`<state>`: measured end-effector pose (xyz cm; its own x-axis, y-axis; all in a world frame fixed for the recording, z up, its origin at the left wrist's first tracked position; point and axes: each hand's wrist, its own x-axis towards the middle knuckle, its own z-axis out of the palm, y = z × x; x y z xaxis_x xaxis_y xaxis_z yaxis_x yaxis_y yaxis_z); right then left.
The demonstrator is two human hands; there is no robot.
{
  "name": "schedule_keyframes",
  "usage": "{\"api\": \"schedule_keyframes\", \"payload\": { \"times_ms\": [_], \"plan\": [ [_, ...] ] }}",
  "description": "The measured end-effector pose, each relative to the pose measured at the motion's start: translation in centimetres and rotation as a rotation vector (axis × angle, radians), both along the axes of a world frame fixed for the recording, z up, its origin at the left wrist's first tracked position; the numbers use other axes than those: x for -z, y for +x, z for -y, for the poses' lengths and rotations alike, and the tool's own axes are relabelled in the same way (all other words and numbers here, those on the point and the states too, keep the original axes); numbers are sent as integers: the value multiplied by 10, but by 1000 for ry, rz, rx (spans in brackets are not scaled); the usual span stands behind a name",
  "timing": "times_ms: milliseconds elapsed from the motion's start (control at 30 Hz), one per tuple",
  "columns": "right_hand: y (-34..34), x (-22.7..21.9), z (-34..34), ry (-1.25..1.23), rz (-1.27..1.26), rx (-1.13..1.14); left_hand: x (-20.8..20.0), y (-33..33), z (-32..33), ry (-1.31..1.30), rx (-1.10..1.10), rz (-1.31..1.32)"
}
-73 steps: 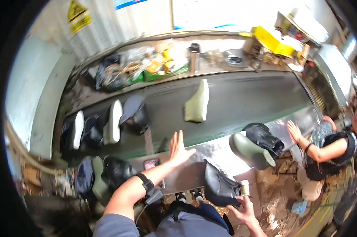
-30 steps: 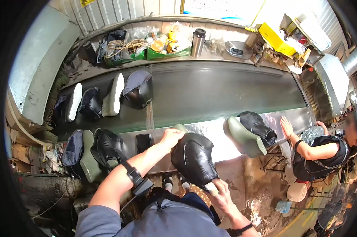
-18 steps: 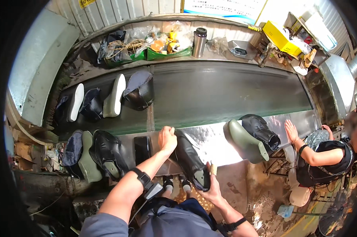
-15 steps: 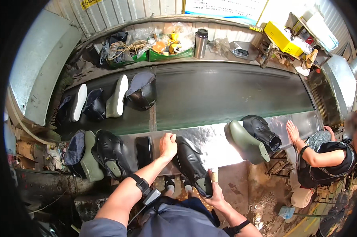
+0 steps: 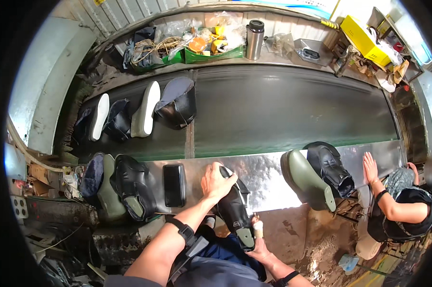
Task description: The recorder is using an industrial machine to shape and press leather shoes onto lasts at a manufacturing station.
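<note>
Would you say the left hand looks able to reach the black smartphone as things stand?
Likely yes: the black smartphone lies uncovered beside the left hand with nothing between them, though that hand touches a black shoe.

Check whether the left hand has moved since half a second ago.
Yes, the left hand shifted slightly right, farther from the black phone lying on the bench.

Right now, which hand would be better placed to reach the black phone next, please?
Probably the left hand: it is at the far end of the held black shoe, nearer the phone; the right hand is farther, at the near end.
</note>
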<state>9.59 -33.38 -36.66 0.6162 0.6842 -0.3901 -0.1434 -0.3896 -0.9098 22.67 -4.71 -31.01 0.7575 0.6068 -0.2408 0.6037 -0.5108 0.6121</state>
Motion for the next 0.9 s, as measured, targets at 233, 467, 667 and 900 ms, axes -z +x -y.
{"api": "schedule_keyframes", "payload": {
  "times_ms": [233, 467, 667, 900],
  "plan": [
    [27, -7, -37, 248, 471, 152, 21, -9, -24, -165, -230, 67],
    [76, -102, -31, 473, -42, -102, -29, -45, -41, -240, -297, 288],
    [108, -128, -107, -10, -669, 76, -71, -88, -38, -273, -374, 528],
    [37, -138, -172, 37, -493, -213, -95, -220, -76, -82, -700, 473]
  ]
}}
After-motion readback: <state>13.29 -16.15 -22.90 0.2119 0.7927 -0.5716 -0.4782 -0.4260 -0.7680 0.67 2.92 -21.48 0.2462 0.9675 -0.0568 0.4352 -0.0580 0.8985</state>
